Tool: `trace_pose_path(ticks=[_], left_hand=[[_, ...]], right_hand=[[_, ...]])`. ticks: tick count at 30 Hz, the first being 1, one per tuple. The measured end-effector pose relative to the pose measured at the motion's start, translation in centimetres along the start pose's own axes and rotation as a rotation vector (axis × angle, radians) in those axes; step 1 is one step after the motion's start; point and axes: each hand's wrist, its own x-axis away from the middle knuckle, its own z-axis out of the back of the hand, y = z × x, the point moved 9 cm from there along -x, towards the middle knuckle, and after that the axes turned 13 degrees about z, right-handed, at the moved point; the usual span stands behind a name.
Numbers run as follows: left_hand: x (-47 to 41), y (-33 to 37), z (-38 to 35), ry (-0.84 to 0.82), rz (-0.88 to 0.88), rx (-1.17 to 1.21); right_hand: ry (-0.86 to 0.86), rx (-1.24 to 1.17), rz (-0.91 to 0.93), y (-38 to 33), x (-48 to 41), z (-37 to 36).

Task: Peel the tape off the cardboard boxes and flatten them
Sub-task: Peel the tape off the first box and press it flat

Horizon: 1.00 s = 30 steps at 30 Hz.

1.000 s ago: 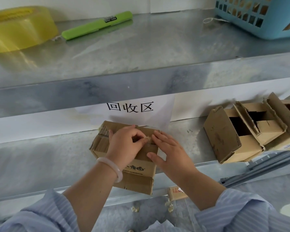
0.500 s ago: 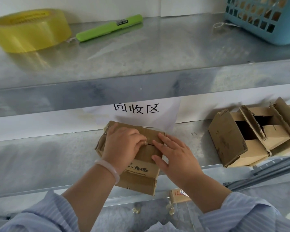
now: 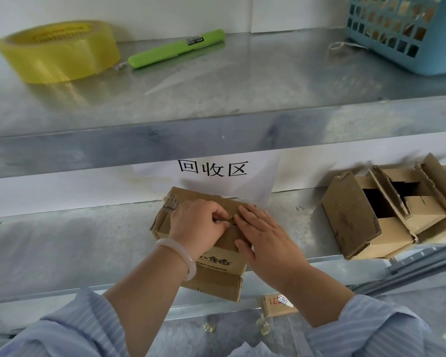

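Cardboard box (image 3: 218, 284) top pinched by left fingers (image 3: 213, 212), right fingers (image 3: 254, 215) flat alongside

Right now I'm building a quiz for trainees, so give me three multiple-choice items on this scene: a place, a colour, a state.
1. The tape roll lies: A) on the floor B) on the upper shelf, left C) in a hand.
2. The basket is: A) blue B) red C) black.
3. The right hand: A) makes a fist B) hangs idle C) lies flat on the cardboard box.
Answers: B, it sits at that shelf's left end; A, its lattice walls are blue; C, its straight fingers press the box top while the left hand pinches there.
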Motion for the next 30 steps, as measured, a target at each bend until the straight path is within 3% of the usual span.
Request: trace_pose_path(ticks=[14,19,21,24,26,28,30], left_hand=[[0.0,0.8,-0.9,-0.021,-0.053,-0.122],[-0.2,0.0,0.2,-0.024,-0.037,0.000],[-0.5,-1.6,1.6,0.045,-0.010,0.061],[-0.2,-2.4,3.5,0.231,-0.128,-0.018],[0.4,-1.5,3.6,0.270,-0.268,-0.070],[1.1,-0.2,2.8,0.230,-0.402,-0.070],[1.3,0.4,2.1,0.108,-0.415,0.005]], right_hand=[[-0.029,-0.046,-0.038,0.2,-0.1,-0.5],[-0.058,0.000,-0.036,0.5,0.0,-0.3],[-0.077,0.008,-0.038,0.5,0.0,-0.2],[-0.093,0.012,-0.045,0.3,-0.2,-0.1],[-0.103,0.049,-0.039,0.0,-0.4,0.0],[-0.101,0.074,-0.035,-0.2,-0.5,0.1],[-0.097,0.079,-0.036,-0.5,-0.5,0.2]])
